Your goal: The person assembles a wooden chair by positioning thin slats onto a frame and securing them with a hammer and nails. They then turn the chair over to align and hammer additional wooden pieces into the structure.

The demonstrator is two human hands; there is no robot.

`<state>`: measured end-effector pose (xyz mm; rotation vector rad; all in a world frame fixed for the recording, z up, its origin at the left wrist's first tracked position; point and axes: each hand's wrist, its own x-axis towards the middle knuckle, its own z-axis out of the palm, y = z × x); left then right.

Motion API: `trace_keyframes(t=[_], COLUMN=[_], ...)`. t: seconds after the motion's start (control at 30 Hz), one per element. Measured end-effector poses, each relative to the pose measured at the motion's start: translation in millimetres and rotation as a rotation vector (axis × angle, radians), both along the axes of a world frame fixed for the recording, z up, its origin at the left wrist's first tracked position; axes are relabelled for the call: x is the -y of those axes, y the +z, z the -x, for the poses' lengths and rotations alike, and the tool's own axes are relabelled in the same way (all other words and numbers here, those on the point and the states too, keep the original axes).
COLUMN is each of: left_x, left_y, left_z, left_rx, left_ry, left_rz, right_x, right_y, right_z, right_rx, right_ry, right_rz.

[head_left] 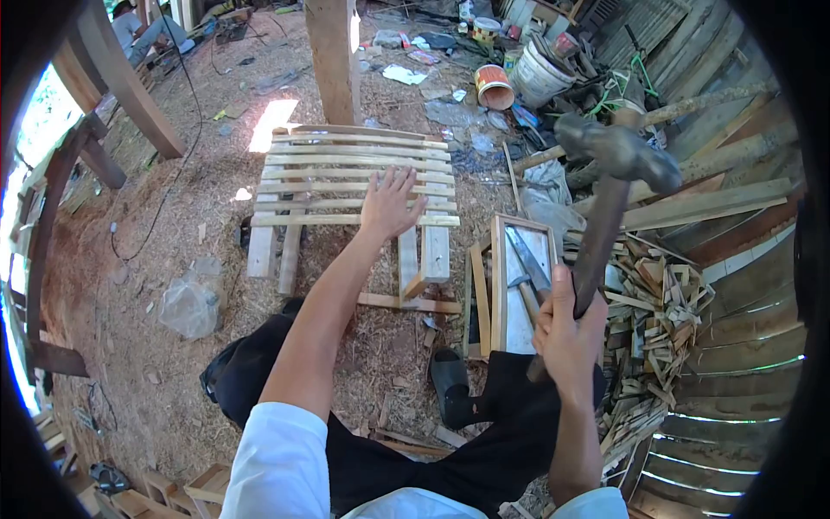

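Note:
A small slatted wooden seat (324, 185) stands on the ground in front of me, with thin slats across its top and short square legs. My left hand (389, 204) lies on the slats right of their middle, palm down with the fingers stretched out. Raised at the right, my right hand (571, 333) is wrapped round the handle of a hammer (601, 225). The hammer's dark metal head is up, apart from the seat.
Right of the seat, a shallow wood-framed tray (496, 285) holds a flat blade (526, 258) and another handled tool. Offcuts (653, 320) are heaped further right. A wooden post (333, 60) rises behind the seat. Buckets (494, 87), a plastic bag (188, 307) and shavings lie around.

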<state>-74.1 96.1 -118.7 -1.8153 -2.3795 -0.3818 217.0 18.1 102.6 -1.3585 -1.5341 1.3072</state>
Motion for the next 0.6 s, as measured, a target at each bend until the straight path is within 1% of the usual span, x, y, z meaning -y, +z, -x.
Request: trace_keyframes(t=[0.03,0.07,0.1,0.13,0.17,0.2,0.23,0.27,0.33,0.37,0.4,0.43,0.47,0.5,0.53,0.57,0.6], left_x=[1,3,3,4,8,9,-4,-14,-3,-6,-6,-3,-1,-1,-1,-1,0], left_y=[-1,0,2,2,0,-2,6,15,-2,-2,-3,-6,-3,-3,-3,-2,4], left_z=[1,2,3,3,0,-8,-3,8,-3,-3,1,2,2,2,2,2,1], left_rx=[-0.001,-0.003,-0.010,-0.007,0.000,0.007,-0.010,-0.030,-0.025,-0.019,-0.008,0.002,0.013,0.018,0.019,0.020,-0.014], left_ry=[-0.005,-0.007,-0.009,-0.012,0.007,0.008,0.014,0.034,0.012,0.003,0.003,-0.002,-0.003,-0.003,-0.005,-0.005,-0.002], left_rz=[0.007,0.012,0.010,0.012,0.047,0.076,0.086,0.035,0.034,0.016,0.003,0.000,0.015,0.016,0.017,0.013,0.072], right_x=[4,10,17,21,19,15,6,-4,5,-1,-2,-2,-4,-6,-3,2,6], right_y=[-4,-36,-66,-102,-130,-130,-120,-100,-59,-43,-29,-8,4,9,-5,-32,-55], right_z=[5,7,4,-1,-6,-3,-2,4,4,2,4,7,8,9,12,14,10], right_rx=[-0.066,0.068,0.142,0.337,0.462,0.528,0.473,0.421,0.417,0.413,0.290,0.268,0.162,0.053,0.022,-0.010,0.091], right_ry=[-0.014,-0.067,0.035,0.143,0.335,0.392,0.368,0.379,0.333,0.313,0.227,0.138,0.119,0.104,0.064,0.025,0.084], right_rz=[-0.010,-0.153,-0.122,-0.120,-0.064,0.100,0.040,-0.027,0.007,-0.119,-0.074,-0.016,-0.027,-0.044,-0.069,-0.097,-0.198])
